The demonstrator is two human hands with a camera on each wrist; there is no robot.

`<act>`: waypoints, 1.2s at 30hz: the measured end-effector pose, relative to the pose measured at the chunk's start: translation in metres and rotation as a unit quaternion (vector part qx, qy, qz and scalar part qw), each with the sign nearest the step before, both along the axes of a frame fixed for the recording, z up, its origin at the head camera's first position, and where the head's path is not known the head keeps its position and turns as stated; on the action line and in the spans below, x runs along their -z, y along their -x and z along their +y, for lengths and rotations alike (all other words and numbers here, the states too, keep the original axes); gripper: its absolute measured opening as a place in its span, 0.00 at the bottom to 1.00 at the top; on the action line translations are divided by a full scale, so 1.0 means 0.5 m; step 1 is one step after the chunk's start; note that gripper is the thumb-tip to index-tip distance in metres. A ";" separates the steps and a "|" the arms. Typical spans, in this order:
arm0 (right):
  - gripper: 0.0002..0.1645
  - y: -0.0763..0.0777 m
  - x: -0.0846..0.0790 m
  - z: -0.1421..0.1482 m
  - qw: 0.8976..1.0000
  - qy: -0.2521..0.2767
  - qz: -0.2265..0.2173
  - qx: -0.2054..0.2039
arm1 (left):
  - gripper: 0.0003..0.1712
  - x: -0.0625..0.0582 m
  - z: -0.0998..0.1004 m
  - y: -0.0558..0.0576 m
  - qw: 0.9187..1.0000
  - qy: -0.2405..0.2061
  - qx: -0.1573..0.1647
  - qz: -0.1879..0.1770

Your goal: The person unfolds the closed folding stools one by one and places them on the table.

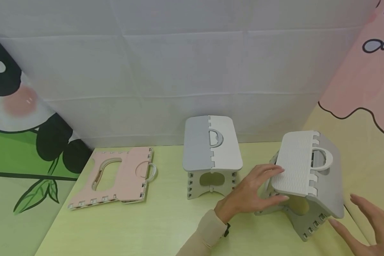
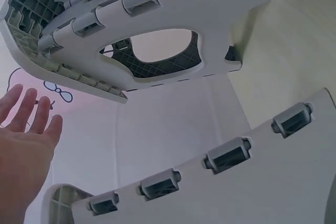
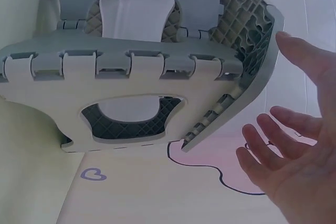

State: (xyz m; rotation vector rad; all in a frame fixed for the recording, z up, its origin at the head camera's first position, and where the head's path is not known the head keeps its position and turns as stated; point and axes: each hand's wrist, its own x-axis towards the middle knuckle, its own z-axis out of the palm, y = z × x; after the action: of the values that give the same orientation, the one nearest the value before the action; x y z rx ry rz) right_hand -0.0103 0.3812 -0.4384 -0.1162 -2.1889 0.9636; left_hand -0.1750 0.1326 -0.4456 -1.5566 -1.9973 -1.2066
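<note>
A white-and-grey folding step stool (image 1: 291,163) stands at the right of the table, its white and grey top halves meeting at an angle along the hinge, with a white loop handle (image 1: 329,159) there. My left hand (image 1: 251,190) is at its left edge, fingers straight, fingertips overlapping the white half in the head view. Off its right side, my right hand (image 1: 372,225) is spread with nothing in it. From the right wrist, the stool's hinged leg panel (image 3: 47,93) and ribbed underside show, the right thumb near the grey edge.
Another grey-and-white step stool (image 1: 196,142) stands unfolded at mid-table, just left of my left hand. A pink step stool (image 1: 134,177) lies folded flat at the left. Behind the table (image 1: 166,227) hangs a pale cloth (image 1: 179,67), with printed panels on both sides.
</note>
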 end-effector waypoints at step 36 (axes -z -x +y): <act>0.35 0.029 0.009 -0.017 0.974 -0.069 0.134 -0.167 | 0.18 -0.013 0.034 -0.008 0.994 0.009 0.014 0.110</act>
State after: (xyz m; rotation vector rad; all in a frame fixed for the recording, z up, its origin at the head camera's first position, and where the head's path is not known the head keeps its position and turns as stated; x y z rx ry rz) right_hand -0.0247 0.3728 -0.4426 0.4376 -2.0494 0.9395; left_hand -0.1709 0.1495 -0.4392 -1.6522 -1.8570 -0.9814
